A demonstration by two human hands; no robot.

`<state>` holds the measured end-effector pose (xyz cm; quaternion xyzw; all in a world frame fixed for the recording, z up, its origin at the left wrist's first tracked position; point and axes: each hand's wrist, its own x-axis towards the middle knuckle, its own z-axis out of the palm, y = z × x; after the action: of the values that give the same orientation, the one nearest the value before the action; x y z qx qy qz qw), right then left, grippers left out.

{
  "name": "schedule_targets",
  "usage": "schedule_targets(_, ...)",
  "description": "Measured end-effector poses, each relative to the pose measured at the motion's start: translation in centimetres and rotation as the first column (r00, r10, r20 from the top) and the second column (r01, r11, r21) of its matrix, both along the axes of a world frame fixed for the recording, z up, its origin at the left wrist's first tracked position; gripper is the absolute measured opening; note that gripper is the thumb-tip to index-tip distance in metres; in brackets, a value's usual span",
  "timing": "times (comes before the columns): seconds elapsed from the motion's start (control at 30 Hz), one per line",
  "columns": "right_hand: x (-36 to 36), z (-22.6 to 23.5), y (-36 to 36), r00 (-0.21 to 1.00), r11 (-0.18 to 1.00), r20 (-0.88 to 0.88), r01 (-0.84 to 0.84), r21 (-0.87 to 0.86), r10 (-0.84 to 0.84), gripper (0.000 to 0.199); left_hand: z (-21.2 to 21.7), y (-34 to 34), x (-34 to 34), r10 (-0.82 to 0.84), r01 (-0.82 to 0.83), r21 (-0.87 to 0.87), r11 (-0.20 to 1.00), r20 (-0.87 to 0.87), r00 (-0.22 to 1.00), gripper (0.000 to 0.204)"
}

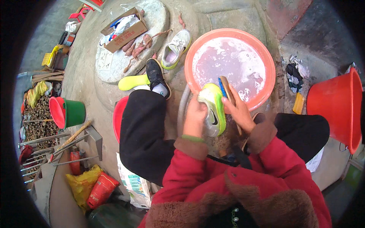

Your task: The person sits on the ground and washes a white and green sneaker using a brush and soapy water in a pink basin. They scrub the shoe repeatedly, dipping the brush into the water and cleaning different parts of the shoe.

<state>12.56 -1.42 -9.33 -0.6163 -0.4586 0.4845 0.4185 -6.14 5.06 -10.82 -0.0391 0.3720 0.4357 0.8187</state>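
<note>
My left hand (195, 116) is closed around a white and neon-yellow sneaker (213, 114), held up at the near rim of a round basin. In my right hand (240, 113) is a wooden scrub brush (229, 88) with blue bristles, which sit against or very near the sneaker's yellow edge. The pinkish-orange basin (269, 60) contains cloudy, sudsy water. Another pale sneaker with yellow trim (176, 49) lies left of the basin, beside a bright yellow insole (134, 81).
Sweet potatoes and an open cardboard box (126, 33) rest on a round stone slab (114, 68). At right stands a red bucket (334, 104) near a yellow bar (299, 103) and some crumpled cloths (295, 75). A green bucket (75, 113) is at left. A grey hose (183, 104) runs beside the basin.
</note>
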Motion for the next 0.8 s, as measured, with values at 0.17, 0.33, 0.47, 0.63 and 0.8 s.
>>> schedule_targets(0.17, -1.1, -1.5, -2.6, 0.977, 0.990, -0.187, 0.118, 0.077, -0.102, 0.090, 1.2, -0.1, 1.0, -0.056, 0.056, -0.019, 0.998, 0.022, 0.998, 0.043)
schedule_targets(0.33, -2.2, -3.1, -1.1, 0.975, 0.982, -0.122, 0.188, -0.010, -0.188, 0.097, 2.6, -2.7, 2.8, 0.035, 0.442, 0.387, 0.809, -0.782, 0.622, 0.046)
schedule_targets(0.47, -1.5, -4.0, 0.9, 0.998, 0.992, -0.040, 0.033, -0.123, -0.038, 0.080, 2.3, -2.8, 1.8, 0.193, 0.523, 0.260, 0.812, -0.965, 0.180, 0.049)
schedule_targets(0.63, 3.7, -7.7, 6.0, 0.946, 0.943, 0.116, 0.314, -0.109, -0.301, 0.069, 0.4, -1.2, 0.7, 0.178, 0.408, 0.193, 0.892, -0.981, 0.073, 0.056)
schedule_targets(0.8, 6.1, -9.2, 6.1, 0.984, 0.894, 0.168, 0.129, -0.428, -0.061, 0.060, -1.2, -0.3, 1.3, 0.198, 0.392, 0.194, 0.899, -0.980, 0.032, 0.061)
